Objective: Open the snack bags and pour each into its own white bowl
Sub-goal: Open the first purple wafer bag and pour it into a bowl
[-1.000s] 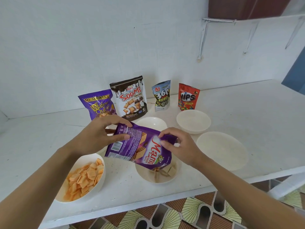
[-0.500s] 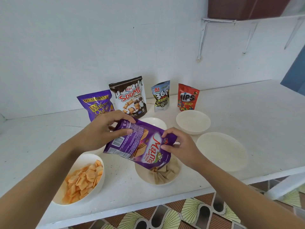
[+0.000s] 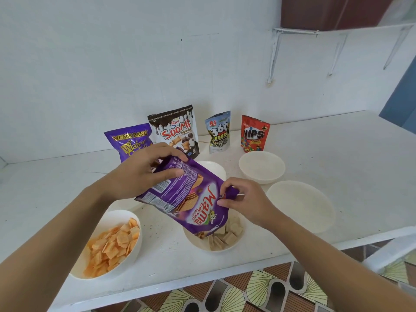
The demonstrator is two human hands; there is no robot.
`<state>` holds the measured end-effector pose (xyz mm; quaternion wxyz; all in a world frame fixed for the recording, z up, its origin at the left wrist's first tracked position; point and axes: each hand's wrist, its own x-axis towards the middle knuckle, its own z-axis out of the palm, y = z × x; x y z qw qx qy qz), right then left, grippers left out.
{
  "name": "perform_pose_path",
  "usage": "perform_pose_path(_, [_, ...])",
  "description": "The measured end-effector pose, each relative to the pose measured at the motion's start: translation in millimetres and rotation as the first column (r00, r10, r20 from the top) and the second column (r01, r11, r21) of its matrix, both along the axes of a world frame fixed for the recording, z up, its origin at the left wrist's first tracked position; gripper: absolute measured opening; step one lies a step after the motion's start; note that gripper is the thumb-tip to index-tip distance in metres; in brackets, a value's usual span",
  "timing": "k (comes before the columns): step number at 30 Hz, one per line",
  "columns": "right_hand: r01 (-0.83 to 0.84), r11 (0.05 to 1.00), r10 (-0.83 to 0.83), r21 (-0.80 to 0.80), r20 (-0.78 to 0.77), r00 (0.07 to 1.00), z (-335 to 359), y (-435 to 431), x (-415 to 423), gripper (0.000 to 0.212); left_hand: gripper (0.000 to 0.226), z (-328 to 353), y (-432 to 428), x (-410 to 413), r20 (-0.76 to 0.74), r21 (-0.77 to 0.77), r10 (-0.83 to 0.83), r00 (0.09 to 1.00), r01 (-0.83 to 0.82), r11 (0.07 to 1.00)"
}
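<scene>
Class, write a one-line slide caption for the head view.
Left hand and right hand tip the purple Mama bag, pouring wafer biscuits into a white bowl beside the chip bowl.

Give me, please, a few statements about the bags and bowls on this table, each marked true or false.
1. The left hand and right hand both hold the purple Mama wafer bag, tilted mouth-down. True.
2. The white bowl under that bag is empty. False: wafer biscuits lie in it.
3. The red Nips bag lies flat. False: it stands upright near the wall.
4. The near-left bowl holds orange chips. True.
</scene>
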<state>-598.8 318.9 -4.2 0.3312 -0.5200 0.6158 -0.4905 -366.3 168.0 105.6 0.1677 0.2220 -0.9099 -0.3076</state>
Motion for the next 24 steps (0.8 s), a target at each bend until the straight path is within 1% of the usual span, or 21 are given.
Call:
perform_pose_path(2, [0.006,1.0,-0.006,-0.011,-0.036,0.999,-1,2,1,0.023,0.038,1,3,-4,0.016,-0.028,-0.013,1.0,0.013,1.0])
perform_pose_path(4, [0.048,0.998,-0.049,-0.038,-0.038,0.998,-3,3,2,0.026,0.04,1,6,-7,0.018,-0.048,-0.023,1.0,0.024,0.999])
perform_pose_path(6, [0.061,0.997,-0.062,-0.05,-0.009,0.998,-5,4,4,0.026,0.04,2,8,-10,-0.011,-0.03,-0.017,1.0,0.017,0.999])
perform_pose_path(9, [0.034,0.999,-0.035,-0.034,-0.006,0.999,-5,5,7,0.02,0.037,4,12,-16,-0.043,0.016,-0.021,0.999,0.022,1.0])
perform_pose_path(12, [0.086,0.995,-0.084,-0.058,0.04,0.996,-5,5,7,0.019,0.037,5,17,-25,-0.043,-0.023,-0.059,0.997,0.058,0.998])
perform_pose_path(15, [0.021,0.999,-0.02,-0.038,0.045,0.999,-9,4,6,0.017,0.037,6,19,-33,-0.031,-0.07,-0.097,0.995,0.095,0.993])
perform_pose_path(17, [0.027,0.998,-0.024,-0.063,0.038,0.999,-12,4,4,0.014,0.038,8,21,-37,-0.021,-0.089,-0.121,0.992,0.118,0.989])
perform_pose_path(19, [0.075,0.991,-0.067,-0.113,0.071,0.995,-11,2,0,0.014,0.044,8,20,-38,-0.025,-0.078,-0.143,0.989,0.141,0.987])
perform_pose_path(20, [0.092,0.988,-0.08,-0.126,0.094,0.992,-11,1,-1,0.015,0.05,7,19,-37,-0.012,-0.065,-0.157,0.988,0.155,0.986])
perform_pose_path(22, [0.103,0.986,-0.087,-0.131,0.12,0.989,-10,1,-3,0.015,0.063,4,16,-34,0.044,-0.04,-0.176,0.983,0.178,0.983])
perform_pose_path(24, [0.098,0.988,-0.083,-0.119,0.129,0.988,-11,1,-3,0.012,0.063,2,15,-30,0.051,-0.017,-0.18,0.982,0.181,0.983])
